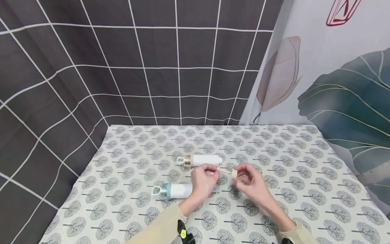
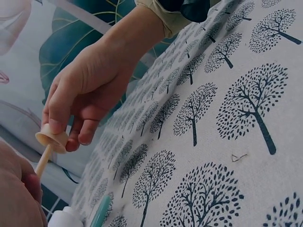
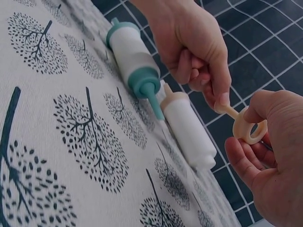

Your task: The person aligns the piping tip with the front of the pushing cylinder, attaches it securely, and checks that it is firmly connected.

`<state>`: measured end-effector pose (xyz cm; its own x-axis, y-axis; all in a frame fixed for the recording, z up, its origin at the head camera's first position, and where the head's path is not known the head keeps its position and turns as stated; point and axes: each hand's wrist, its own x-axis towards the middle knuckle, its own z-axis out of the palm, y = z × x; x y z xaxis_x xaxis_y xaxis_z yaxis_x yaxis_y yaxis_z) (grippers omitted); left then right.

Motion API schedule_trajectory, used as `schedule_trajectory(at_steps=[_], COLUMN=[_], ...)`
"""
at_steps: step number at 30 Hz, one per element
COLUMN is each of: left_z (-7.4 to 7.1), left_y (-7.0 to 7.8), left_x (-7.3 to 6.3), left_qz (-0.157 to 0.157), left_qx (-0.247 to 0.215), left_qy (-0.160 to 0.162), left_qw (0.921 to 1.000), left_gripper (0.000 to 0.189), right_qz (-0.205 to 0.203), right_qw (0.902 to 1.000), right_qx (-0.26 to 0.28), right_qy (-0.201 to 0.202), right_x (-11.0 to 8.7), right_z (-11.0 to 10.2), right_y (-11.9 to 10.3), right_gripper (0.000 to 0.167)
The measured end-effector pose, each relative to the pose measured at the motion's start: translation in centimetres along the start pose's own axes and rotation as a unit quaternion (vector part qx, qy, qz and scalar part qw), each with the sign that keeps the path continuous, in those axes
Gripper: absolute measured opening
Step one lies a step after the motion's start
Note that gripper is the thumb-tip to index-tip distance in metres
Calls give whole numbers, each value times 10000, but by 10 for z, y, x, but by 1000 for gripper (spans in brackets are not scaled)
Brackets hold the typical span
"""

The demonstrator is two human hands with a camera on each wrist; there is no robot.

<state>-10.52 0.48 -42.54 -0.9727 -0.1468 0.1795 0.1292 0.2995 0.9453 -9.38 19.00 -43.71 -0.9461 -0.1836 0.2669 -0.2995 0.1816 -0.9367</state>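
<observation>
Between both hands is a cream nozzle, a thin tube (image 1: 224, 171) with a wide ring-shaped cap (image 1: 234, 174) at its right end. My left hand (image 1: 204, 179) pinches the thin tube between thumb and finger. The cap is pinched by my right hand (image 1: 251, 183), thumb and fingers round its rim; the right wrist view shows the hole through the ring (image 3: 244, 128). Behind the left hand lies a white syringe-like tube with a beige collar (image 1: 207, 160). A second white one with a teal collar (image 1: 181, 191) lies nearer, partly hidden by the left hand, its teal nozzle (image 3: 154, 105) pointing right.
Under everything is a table covered with a tree-print cloth (image 1: 128, 203). A dark grid curtain (image 1: 158, 81) hangs behind it, and a pale leaf-print curtain (image 1: 350, 101) hangs at the right.
</observation>
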Motion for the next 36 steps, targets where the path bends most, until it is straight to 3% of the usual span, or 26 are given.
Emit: schedule_trajectory(at_steps=[19, 36], left_z=[-6, -4], left_y=[4, 7], left_x=[-6, -12], left_qz=[-211, 47], left_qx=[-270, -371], left_qy=[-83, -34], left_qw=[9994, 9993], left_gripper=[11, 12], right_qz=[-341, -453], right_qw=[9991, 9983], right_qx=[167, 212], right_qy=[-179, -304], right_x=[5, 7], right_z=[13, 18], right_y=[-4, -1], right_gripper=[37, 35])
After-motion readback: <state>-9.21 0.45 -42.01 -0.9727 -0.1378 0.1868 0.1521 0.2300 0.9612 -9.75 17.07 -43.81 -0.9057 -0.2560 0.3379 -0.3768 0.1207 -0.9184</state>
